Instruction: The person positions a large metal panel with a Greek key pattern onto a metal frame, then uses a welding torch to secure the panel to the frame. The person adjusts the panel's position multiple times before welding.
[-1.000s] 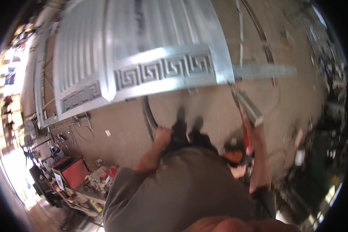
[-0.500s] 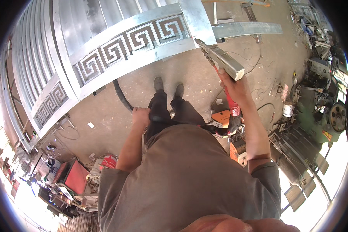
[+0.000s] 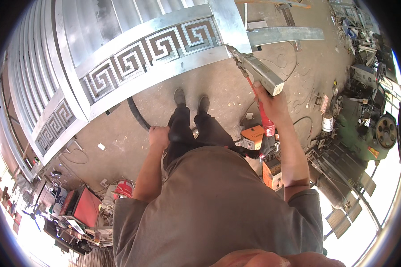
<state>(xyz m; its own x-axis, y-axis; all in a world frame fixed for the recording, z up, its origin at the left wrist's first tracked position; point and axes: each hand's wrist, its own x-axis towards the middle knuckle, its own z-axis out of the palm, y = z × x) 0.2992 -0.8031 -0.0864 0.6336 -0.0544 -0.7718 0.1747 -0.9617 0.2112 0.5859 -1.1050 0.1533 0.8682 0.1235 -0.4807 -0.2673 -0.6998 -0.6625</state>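
Note:
My right hand (image 3: 274, 106) is closed around the red grip of what looks like a welding gun (image 3: 263, 74), with a boxy, dull metal body. Its narrow nozzle points away from me, at or just over the near right corner of a silver metal gate panel (image 3: 182, 65). I cannot tell whether the tip touches. A row of square spiral fretwork (image 3: 161, 46) runs along that panel. Near my left thigh, my left hand (image 3: 159, 136) is a fist at the end of a thick black hose (image 3: 139, 118), which curves from under the panel; the fingers are partly hidden.
Behind my right forearm are orange boxes (image 3: 254, 135). Farther right stand a green machine with a wheel (image 3: 386, 133) and a white can (image 3: 328, 123). A red cabinet (image 3: 87, 207) and clutter lie at left. Loose metal bars (image 3: 289, 34) and thin cables extend beyond the panel.
The whole view has shifted slightly. Both hands keep their grips, and the gun's nozzle stays by the same panel corner.

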